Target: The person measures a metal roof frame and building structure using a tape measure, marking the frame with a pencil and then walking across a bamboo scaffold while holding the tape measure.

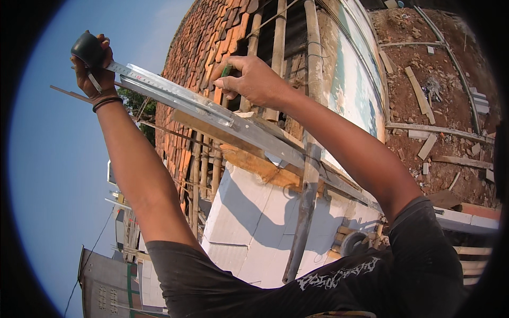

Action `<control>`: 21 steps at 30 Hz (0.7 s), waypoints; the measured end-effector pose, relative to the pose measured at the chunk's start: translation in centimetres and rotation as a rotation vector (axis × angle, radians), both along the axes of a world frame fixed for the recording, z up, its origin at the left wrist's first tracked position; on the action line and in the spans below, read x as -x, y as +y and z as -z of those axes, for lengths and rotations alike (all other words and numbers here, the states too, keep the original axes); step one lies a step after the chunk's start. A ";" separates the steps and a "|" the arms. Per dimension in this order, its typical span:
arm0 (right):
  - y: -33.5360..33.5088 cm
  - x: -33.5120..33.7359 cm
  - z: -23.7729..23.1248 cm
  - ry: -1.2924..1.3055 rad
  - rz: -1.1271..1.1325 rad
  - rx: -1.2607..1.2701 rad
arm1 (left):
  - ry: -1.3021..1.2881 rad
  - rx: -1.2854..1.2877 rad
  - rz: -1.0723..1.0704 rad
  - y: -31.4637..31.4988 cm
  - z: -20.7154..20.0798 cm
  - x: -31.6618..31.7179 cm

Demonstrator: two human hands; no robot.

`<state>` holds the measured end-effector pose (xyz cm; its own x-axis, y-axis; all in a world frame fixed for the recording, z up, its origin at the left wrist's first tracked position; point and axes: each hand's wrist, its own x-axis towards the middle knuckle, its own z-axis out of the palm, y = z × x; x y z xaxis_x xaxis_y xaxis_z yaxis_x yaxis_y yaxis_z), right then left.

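The person's left hand, raised at the upper left against the sky, has its fingers wrapped around a dark, rounded tape measure. From its case the pale blade slants down to the right along a shiny metal channel, which lies along a long grey beam. A row of fine graduations and small figures is printed along the blade, too small to read with certainty. A dark band circles the left wrist.

The right hand is just above the channel near its lower right end, thumb and forefinger pinching a small green object; most of it is covered by the fingers, so its kind cannot be told.

Across the chest of the person's dark shirt runs pale, jagged lettering, the largest writing in view. Below the beam are a rough wooden plank and a wall of white blocks bearing the person's shadow. Behind the hands rises an orange tiled roof, and scattered boards lie on reddish soil at the right.
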<state>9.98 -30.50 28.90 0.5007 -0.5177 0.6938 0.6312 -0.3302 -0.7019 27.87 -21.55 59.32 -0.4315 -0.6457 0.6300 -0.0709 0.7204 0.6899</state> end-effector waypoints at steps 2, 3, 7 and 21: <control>0.2 -0.1 1.5 0.014 -0.053 -0.042 | -0.014 0.002 -0.018 0.0 -0.2 0.3; 0.2 -0.3 2.2 0.021 -0.076 -0.063 | -0.030 -0.002 -0.008 -0.1 -0.3 0.5; -0.2 -1.2 3.2 -0.008 -0.122 -0.103 | -0.055 -0.010 -0.025 -0.1 -0.2 0.3; 0.8 -1.1 -2.8 -0.160 0.033 0.042 | -0.057 0.009 -0.010 0.5 0.4 1.2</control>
<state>11.07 -29.74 31.70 0.3655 -0.5010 0.7845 0.7218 -0.3797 -0.5787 26.70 -21.05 58.89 -0.4603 -0.6444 0.6106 -0.1169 0.7259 0.6778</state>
